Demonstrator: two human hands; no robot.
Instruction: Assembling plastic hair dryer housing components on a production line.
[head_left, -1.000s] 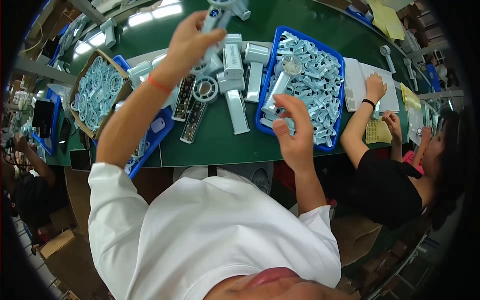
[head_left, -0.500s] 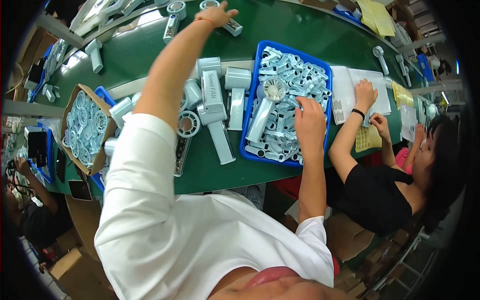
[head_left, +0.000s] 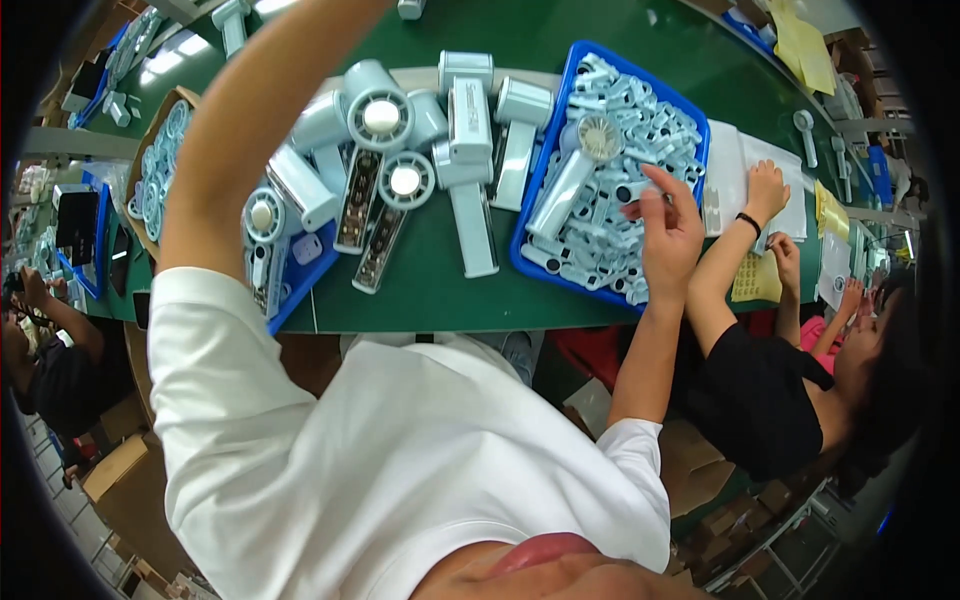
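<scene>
My left forearm (head_left: pixel 245 120) stretches up and forward past the top edge, so my left hand is out of the picture. Over the right part of a blue bin (head_left: pixel 706 160) hovers my right hand (head_left: pixel 672 225), fingers loosely bent and apart, with nothing visible in it. Small pale-blue plastic parts (head_left: pixel 590 250) fill that bin. On top of them, left of my right hand, lies a handheld fan (head_left: pixel 562 195). Between the bin and my left arm are several more pale fans (head_left: pixel 470 125). Some have opened handles (head_left: pixel 380 250) that show their insides.
A cardboard box (head_left: pixel 150 140) of ring-shaped parts stands behind my left arm. Near the table's front edge sits a blue tray (head_left: pixel 308 272). To the right, a co-worker's hand (head_left: pixel 766 190) rests on white sheets (head_left: pixel 730 150), near a yellow sheet (head_left: pixel 757 278).
My left hand has gone out of sight beyond the top edge. My right hand has turned over the bin, fingers spreading. The whole view has shifted, bringing more fans into sight.
</scene>
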